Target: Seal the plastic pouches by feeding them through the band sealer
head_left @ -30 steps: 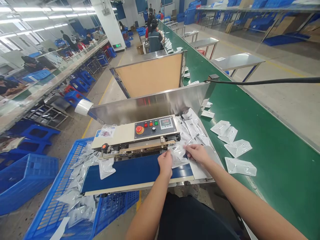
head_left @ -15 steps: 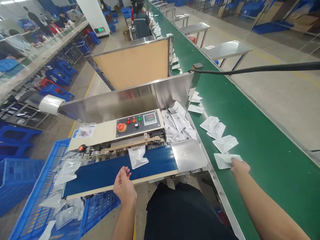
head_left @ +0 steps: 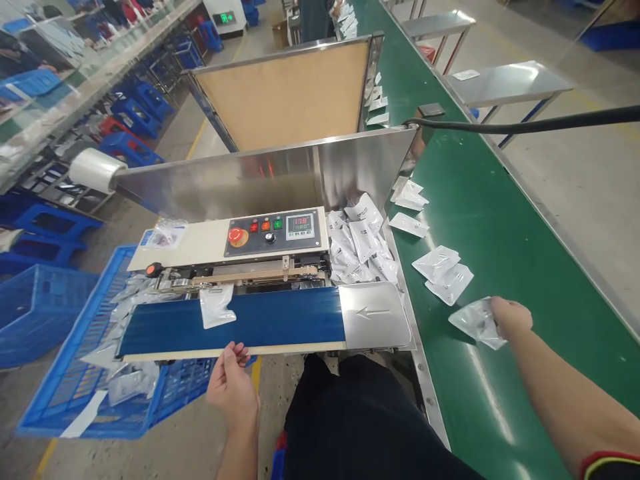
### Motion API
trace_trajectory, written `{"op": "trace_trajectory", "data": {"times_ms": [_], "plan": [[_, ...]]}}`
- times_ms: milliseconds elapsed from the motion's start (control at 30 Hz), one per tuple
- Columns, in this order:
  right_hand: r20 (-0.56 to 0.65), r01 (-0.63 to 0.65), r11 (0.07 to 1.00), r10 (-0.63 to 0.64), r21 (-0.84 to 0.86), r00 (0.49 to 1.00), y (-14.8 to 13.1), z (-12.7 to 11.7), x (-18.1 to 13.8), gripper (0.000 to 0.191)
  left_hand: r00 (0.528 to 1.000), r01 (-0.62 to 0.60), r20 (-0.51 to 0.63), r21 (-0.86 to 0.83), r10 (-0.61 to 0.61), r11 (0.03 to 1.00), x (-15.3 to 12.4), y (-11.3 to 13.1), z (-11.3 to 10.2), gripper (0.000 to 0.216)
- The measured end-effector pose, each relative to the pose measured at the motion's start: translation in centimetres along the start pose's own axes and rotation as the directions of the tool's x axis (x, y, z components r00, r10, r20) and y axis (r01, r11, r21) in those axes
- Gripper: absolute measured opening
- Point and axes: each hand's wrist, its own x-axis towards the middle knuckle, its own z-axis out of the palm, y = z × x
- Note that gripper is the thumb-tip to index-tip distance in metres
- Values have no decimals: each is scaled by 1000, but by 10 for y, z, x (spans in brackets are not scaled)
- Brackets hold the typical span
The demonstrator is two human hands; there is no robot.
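Observation:
My right hand (head_left: 511, 319) is closed on the edge of a white plastic pouch (head_left: 475, 322) over the green conveyor belt; whether a second pouch lies under it I cannot tell. Two overlapping pouches (head_left: 443, 273) lie just beyond. At the front edge of the sealing machine's blue belt (head_left: 285, 317), my left hand (head_left: 233, 380) has its fingers curled in, with nothing visible in them. One pouch (head_left: 216, 307) hangs from the band sealer (head_left: 270, 237) by its top edge and rests on the blue belt. A pile of pouches (head_left: 363, 240) sits at the machine's right end.
A blue crate (head_left: 100, 427) with several pouches stands below the machine's left end. A steel panel (head_left: 270, 173) rises behind the machine. A black cable (head_left: 525, 125) crosses above the green conveyor (head_left: 540, 267). Steel benches (head_left: 510, 83) stand beyond it.
The pouch in the sealer has travelled left along the blue belt. My right hand has gathered a pouch on the green conveyor. My left hand stays near the belt's front edge. The view has shifted.

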Motion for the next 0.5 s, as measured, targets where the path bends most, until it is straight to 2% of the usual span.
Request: {"op": "trace_trajectory", "data": {"times_ms": [67, 100, 200, 300, 367, 433, 500], "plan": [[100, -128, 991, 123, 45, 987, -5, 2, 8, 50, 1000, -10, -15, 11, 10, 1000, -4, -1, -1, 32], [156, -155, 985, 142, 77, 978, -8, 5, 10, 52, 1000, -17, -12, 17, 18, 1000, -7, -1, 0, 32], [237, -126, 980, 87, 154, 968, -19, 15, 5, 51, 998, -50, 29, 49, 48, 998, -17, 1, 6, 36], [172, -13, 991, -10, 137, 985, -25, 14, -12, 45, 991, -101, 103, 113, 89, 988, -30, 5, 14, 40], [108, 104, 990, -114, 95, 988, -26, 6, -23, 40, 972, -148, 205, 148, 116, 978, -40, 8, 21, 42], [54, 203, 979, -204, 20, 977, -25, -3, -32, 37, 931, -189, 343, 150, 128, 971, -50, 11, 29, 43], [23, 223, 974, -222, -48, 975, -24, -9, -36, 36, 869, -215, 475, 121, 134, 969, -58, 15, 40, 44]]}}
